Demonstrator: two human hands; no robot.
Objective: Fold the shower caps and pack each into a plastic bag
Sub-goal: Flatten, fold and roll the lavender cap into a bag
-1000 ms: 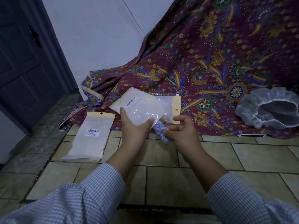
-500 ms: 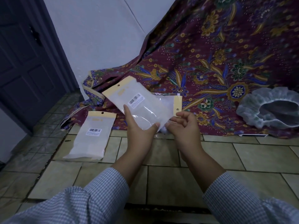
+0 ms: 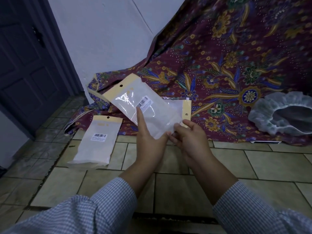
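My left hand (image 3: 149,141) holds a clear plastic bag (image 3: 133,100) with a cream header and a barcode label, tilted up to the left. A second bag (image 3: 185,107) with a cream header sits right behind it, pinched near its lower edge by my right hand (image 3: 189,139). What is inside the held bags is too faint to tell. A packed bag (image 3: 98,141) with a barcode lies flat on the tiled floor at the left. A white, open shower cap (image 3: 280,114) rests on the patterned cloth at the right.
A maroon floral cloth (image 3: 228,56) drapes from the wall down onto the beige tiled floor (image 3: 244,162). A dark door (image 3: 25,65) stands at the left beside a white wall (image 3: 104,31). A small white flat object (image 3: 265,142) peeks from under the cloth's edge.
The bag in my left hand has swung upward and to the left, its header now pointing up. My right hand shifted its pinch to the lower edge of the bags.
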